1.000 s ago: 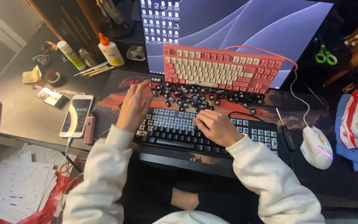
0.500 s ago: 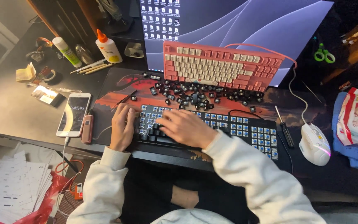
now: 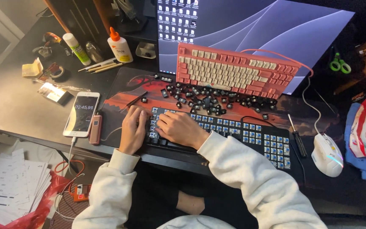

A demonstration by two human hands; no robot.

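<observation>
- Your left hand (image 3: 133,129) lies flat at the left end of the black keyboard (image 3: 234,138), fingers together and curled down over its edge; whether they pinch anything there you cannot tell
- Your right hand (image 3: 181,128) rests just beside it on the keyboard's left part, fingers bent and gathered over the bare blue switches (image 3: 238,131); the fingertips are hidden, so whether they grip a switch you cannot tell
- The two hands sit close together, nearly touching, both on the keyboard's left end
- The black keyboard lies across the red and black desk mat (image 3: 123,91) right in front of you, its keycaps off so rows of blue switches show
- A heap of loose dark keycaps (image 3: 208,99) lies on the mat just behind that keyboard
- A pink keyboard (image 3: 234,70) with pale keys leans tilted against the monitor (image 3: 250,25) behind the heap
- A white mouse (image 3: 327,154) sits to the right of the black keyboard, with a screwdriver (image 3: 296,135) between them
- A white phone (image 3: 81,113) lies to the left of your left hand, its screen lit, a small pinkish device (image 3: 95,128) beside it
- A glue bottle (image 3: 119,46) with an orange tip stands at the back left
</observation>
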